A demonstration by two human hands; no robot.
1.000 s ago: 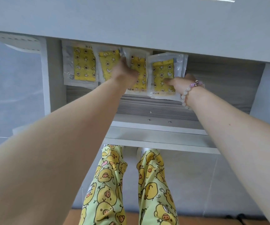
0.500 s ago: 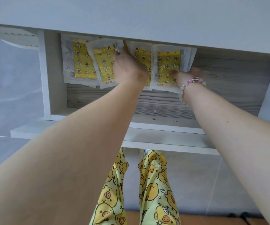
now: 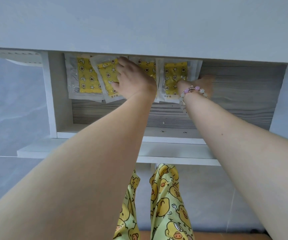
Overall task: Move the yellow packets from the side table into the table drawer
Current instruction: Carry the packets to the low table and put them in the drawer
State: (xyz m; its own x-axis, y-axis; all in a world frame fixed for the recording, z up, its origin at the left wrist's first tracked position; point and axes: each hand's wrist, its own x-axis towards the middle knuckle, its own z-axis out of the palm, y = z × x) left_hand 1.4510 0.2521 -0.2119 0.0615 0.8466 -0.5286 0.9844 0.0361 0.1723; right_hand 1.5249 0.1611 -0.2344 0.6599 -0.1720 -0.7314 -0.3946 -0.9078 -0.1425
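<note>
The left grip [image 3: 133, 78] is closed on the second packet [image 3: 105, 74], fingers curled over its right edge and thumb against its yellow face. That packet sits tilted, its left edge overlapping the leftmost packet [image 3: 86, 77]. The right grip [image 3: 203, 84] has its thumb laid on the rightmost packet [image 3: 173, 73]. Its fingers are blurred at that packet's right edge, and I cannot tell whether they curl beneath it. A beaded bracelet [image 3: 192, 89] circles that wrist. Between the two grips a third packet [image 3: 147, 66] shows partly, hidden below by the left wrist.

All four packets, yellow with small star and flower prints inside clear wrappers, lie in a row at the back left of the open drawer [image 3: 235, 96]. It has a grey wood-grain bottom with white walls and front. The pale bench [image 3: 139, 23] top overhangs the drawer's rear, cutting off the packets' upper edges. Below and to the left is a grey tiled floor [image 3: 10, 122], and trousers [image 3: 165, 196] with a duck print show under the drawer front.
</note>
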